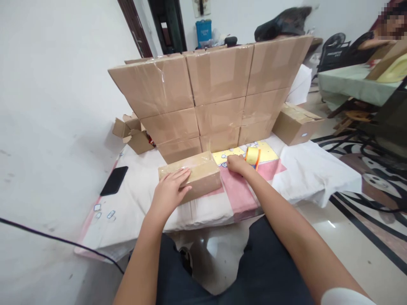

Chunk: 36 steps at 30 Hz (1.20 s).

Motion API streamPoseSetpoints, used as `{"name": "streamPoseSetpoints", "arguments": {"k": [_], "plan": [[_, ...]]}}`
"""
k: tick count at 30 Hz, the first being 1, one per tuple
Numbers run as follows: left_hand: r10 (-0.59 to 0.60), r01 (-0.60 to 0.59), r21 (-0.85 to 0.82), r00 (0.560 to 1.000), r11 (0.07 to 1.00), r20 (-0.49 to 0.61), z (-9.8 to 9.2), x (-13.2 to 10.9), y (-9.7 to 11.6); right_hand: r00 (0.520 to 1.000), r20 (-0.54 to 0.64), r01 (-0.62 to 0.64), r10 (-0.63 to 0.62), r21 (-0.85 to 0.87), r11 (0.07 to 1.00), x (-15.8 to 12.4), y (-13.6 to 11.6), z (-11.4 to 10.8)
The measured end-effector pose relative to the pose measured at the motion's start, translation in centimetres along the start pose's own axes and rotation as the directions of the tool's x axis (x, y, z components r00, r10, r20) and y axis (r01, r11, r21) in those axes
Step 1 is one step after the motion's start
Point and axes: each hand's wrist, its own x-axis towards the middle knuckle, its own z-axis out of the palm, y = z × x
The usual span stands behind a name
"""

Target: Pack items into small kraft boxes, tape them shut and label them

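Observation:
A small cardboard carton (pixel 203 169) lies closed on the cloth in front of me, with clear tape shining along its top. My left hand (pixel 173 184) rests flat on its near left part, fingers stretched out. To the right of the carton, my right hand (pixel 235 164) is closed around the handle of a tape dispenser, the grip itself mostly hidden by the fingers. The dispenser (pixel 253 156) has an orange frame and a roll of yellowish tape, and is held low over the table, apart from the carton.
A stacked wall of taped cartons (pixel 219 97) stands behind. An open carton (pixel 136 137) is at its left, another box (pixel 297 123) at its right. A black phone (pixel 114 181) lies on the patterned tablecloth (pixel 133 212). Another person (pixel 365 46) sits at a far table.

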Motion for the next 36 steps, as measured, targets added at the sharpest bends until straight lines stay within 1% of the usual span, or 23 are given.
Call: {"name": "streamPoseSetpoints", "arguments": {"k": [4, 7, 9, 10, 11, 13, 14, 15, 17, 19, 22, 25, 28, 30, 31, 33, 34, 36], "plan": [[0.005, -0.005, -0.022, 1.000, 1.000, -0.002, -0.2, 0.0, -0.2, 0.998, -0.051, 0.042, -0.035, 0.141, 0.989, -0.5, 0.6, -0.3], [-0.006, 0.006, -0.018, 1.000, 1.000, 0.003, -0.3, -0.3, 0.1, 0.995, -0.073, 0.083, -0.066, 0.257, 0.963, -1.1, 0.8, -0.7], [-0.010, 0.010, -0.004, 0.999, 1.000, -0.039, -0.4, -0.3, 0.8, 0.991, -0.086, 0.124, -0.100, 0.366, 0.922, -1.7, 1.0, -1.3], [-0.011, 0.011, 0.000, 0.996, 1.000, -0.084, -0.4, -0.1, 1.3, 0.988, -0.100, 0.151, -0.118, 0.450, 0.880, -2.0, 1.0, -1.6], [-0.014, 0.014, -0.003, 0.990, 1.000, -0.138, -0.4, 0.2, 1.9, 0.983, -0.123, 0.183, -0.138, 0.548, 0.816, -2.5, 1.1, -2.1], [-0.026, 0.020, -0.029, 0.970, 0.999, -0.242, -0.4, 1.3, 3.3, 0.965, -0.192, 0.262, -0.179, 0.725, 0.637, -3.6, 1.2, -3.1], [-0.034, 0.021, -0.052, 0.962, 0.998, -0.271, -0.4, 2.1, 4.1, 0.954, -0.226, 0.299, -0.199, 0.783, 0.545, -4.3, 1.2, -3.7], [-0.042, 0.020, -0.082, 0.959, 0.996, -0.279, -0.5, 3.0, 4.9, 0.942, -0.254, 0.330, -0.218, 0.818, 0.472, -4.9, 1.2, -4.2], [-0.052, 0.008, -0.175, 0.968, 0.985, -0.244, -0.5, 4.8, 6.5, 0.924, -0.287, 0.365, -0.251, 0.859, 0.360, -6.2, 1.3, -5.0], [-0.046, -0.009, -0.283, 0.981, 0.959, -0.187, -0.5, 6.5, 7.8, 0.915, -0.292, 0.372, -0.279, 0.879, 0.300, -7.3, 1.3, -5.5], [-0.024, -0.038, -0.394, 0.988, 0.918, -0.151, -0.2, 8.1, 9.1, 0.899, -0.301, 0.395, -0.318, 0.872, 0.290, -8.3, 1.4, -5.8], [-0.009, -0.055, -0.425, 0.989, 0.904, -0.149, 0.1, 9.1, 10.0, 0.887, -0.330, 0.425, -0.324, 0.858, 0.290, -8.7, 1.9, -5.9], [0.006, -0.057, -0.396, 0.992, 0.916, -0.129, 0.2, 10.3, 10.7, 0.888, -0.347, 0.431, -0.303, 0.856, 0.285, -8.8, 2.5, -6.2], [0.016, -0.050, -0.338, 0.995, 0.940, -0.103, 0.2, 11.5, 10.9, 0.891, -0.363, 0.436, -0.274, 0.852, 0.291, -8.6, 2.8, -6.2], [0.016, -0.042, -0.296, 0.996, 0.954, -0.091, 0.3, 12.3, 11.0, 0.893, -0.379, 0.440, -0.243, 0.846, 0.300, -8.4, 2.9, -6.2], [-0.006, -0.005, -0.193, 0.998, 0.981, -0.058, 0.5, 14.2, 10.9, 0.897, -0.425, 0.439, -0.121, 0.833, 0.335, -7.8, 3.2, -5.8], [-0.023, 0.021, -0.120, 1.000, 0.993, -0.014, 0.7, 15.3, 10.7, 0.892, -0.450, 0.434, -0.042, 0.827, 0.358, -7.5, 3.3, -5.6], [-0.054, 0.049, 0.042, 0.989, 0.998, 0.139, 1.4, 17.8, 10.4, 0.866, -0.490, 0.415, 0.102, 0.817, 0.401, -6.8, 3.7, -4.9]]}}
